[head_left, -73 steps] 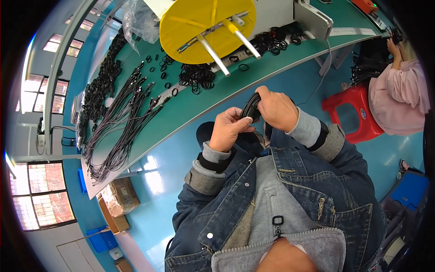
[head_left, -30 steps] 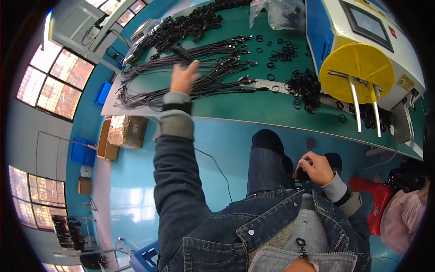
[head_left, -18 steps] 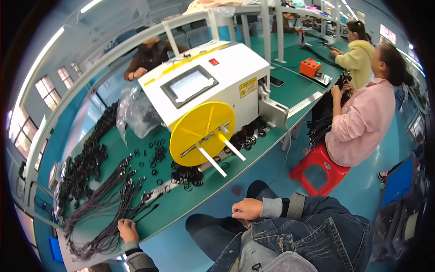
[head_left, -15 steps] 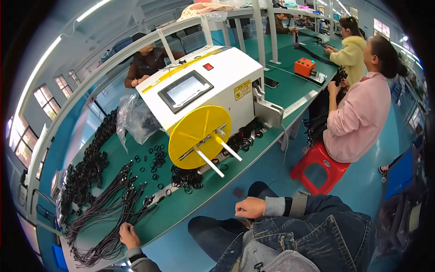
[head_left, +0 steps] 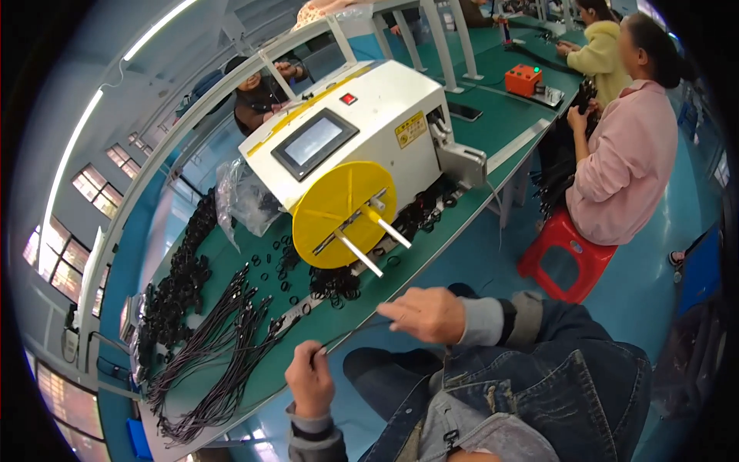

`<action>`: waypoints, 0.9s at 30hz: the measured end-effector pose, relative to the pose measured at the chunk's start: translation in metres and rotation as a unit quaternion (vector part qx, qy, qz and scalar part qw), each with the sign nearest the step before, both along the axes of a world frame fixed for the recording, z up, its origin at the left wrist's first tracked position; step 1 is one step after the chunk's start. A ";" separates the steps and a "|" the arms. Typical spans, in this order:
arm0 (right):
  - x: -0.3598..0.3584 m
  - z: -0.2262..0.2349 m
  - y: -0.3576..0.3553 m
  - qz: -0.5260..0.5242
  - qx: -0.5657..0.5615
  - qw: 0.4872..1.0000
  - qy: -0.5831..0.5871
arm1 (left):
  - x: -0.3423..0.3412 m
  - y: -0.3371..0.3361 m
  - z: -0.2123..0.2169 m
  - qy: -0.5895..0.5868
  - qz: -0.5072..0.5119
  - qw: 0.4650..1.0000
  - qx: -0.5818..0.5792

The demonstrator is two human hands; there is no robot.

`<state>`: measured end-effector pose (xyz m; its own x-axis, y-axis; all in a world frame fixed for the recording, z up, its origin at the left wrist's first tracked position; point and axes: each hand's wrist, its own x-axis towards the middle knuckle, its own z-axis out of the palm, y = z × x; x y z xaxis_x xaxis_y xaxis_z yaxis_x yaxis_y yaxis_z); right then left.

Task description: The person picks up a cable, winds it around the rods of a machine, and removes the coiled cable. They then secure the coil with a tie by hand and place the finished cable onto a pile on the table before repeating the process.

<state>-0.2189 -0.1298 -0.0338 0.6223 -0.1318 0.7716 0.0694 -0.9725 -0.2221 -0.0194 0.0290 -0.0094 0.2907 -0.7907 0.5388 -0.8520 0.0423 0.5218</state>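
Cable [head_left: 352,332]: thin, dark, partly blurred; it ran between both hands at the front edge of the green table [head_left: 343,313].
Left hand [head_left: 310,380]: fingers curled shut, gripping the cable.
Right hand [head_left: 426,314]: half open, fingertips at the cable; pinch unclear.

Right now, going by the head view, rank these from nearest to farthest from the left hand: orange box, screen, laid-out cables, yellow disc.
From the left hand:
1. Laid-out cables: just to its left.
2. Yellow disc: ahead.
3. Screen: ahead, beyond the disc.
4. Orange box: far ahead, to the right.
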 end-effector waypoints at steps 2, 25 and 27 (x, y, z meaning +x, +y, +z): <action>-0.016 0.006 -0.011 -0.057 -0.048 0.997 0.010 | -0.013 -0.018 0.008 0.030 -0.016 0.999 -0.033; 0.056 -0.024 -0.144 -0.188 0.136 0.967 -0.106 | -0.020 -0.160 0.011 0.189 -0.039 0.978 -0.075; 0.059 -0.027 -0.144 -0.211 0.148 0.960 -0.106 | -0.018 -0.161 0.010 0.191 -0.039 0.978 -0.076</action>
